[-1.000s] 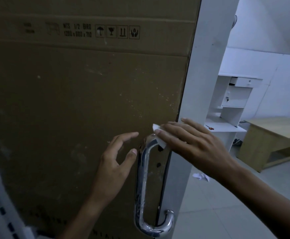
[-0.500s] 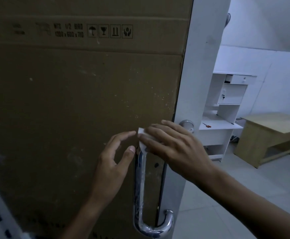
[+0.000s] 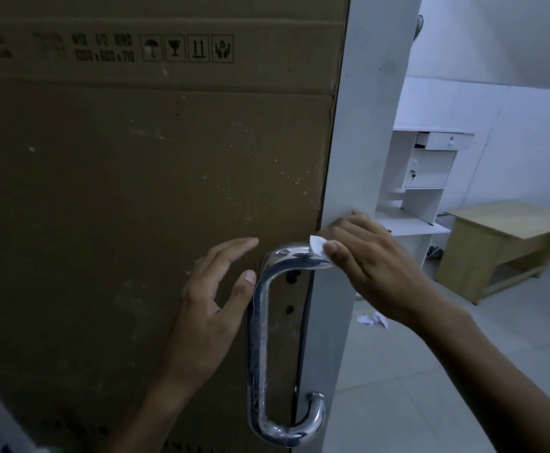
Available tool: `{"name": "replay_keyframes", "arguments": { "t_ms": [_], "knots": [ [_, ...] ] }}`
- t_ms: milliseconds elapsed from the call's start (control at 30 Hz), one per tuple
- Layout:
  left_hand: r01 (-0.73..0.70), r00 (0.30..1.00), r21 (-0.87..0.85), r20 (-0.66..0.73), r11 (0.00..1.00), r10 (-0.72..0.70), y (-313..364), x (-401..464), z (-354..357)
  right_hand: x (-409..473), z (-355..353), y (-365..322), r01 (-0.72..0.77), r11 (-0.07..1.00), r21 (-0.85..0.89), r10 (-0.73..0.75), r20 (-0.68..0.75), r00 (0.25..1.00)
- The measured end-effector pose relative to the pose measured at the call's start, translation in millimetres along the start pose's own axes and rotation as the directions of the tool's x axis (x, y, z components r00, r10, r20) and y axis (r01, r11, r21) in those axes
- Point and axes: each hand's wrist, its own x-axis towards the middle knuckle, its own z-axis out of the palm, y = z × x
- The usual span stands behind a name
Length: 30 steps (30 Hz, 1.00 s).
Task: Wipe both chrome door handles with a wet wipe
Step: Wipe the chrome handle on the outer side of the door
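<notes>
Our right hand (image 3: 374, 269) pinches the wet wipe (image 3: 317, 246) on the handle (image 3: 260, 322), at its top bend by the door edge; below that grip the long bar looks unwiped (a guess); our left hand (image 3: 214, 299) hovers open beside it, holding nothing; the second handle isn't visible.

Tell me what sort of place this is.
Probably an office being furnished or moved into: a white desk unit with lockable drawer, a wooden table and a big cardboard carton against the door.
</notes>
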Motion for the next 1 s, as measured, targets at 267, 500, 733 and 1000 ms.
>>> {"name": "replay_keyframes", "arguments": {
  "t_ms": [267,500,733,1000],
  "knots": [
    [-0.108,0.991,0.115,0.087,0.987,0.099,6,5,4,-19,18,24,-0.065,0.996,0.057,0.079,-0.311,0.947],
    [-0.131,0.989,0.118,0.080,0.984,0.122,7,8,11,-26,30,-16,-0.263,0.925,0.275,0.357,-0.386,0.851],
    [-0.046,0.999,0.035,0.005,0.998,0.046,3,6,6,0,7,-41,-0.160,0.980,-0.118,0.140,-0.165,0.976],
    [-0.037,0.999,0.035,-0.033,0.999,0.038,-2,1,5,59,-13,-46,-0.176,0.984,-0.031,0.172,0.436,0.883]
  ]
}}
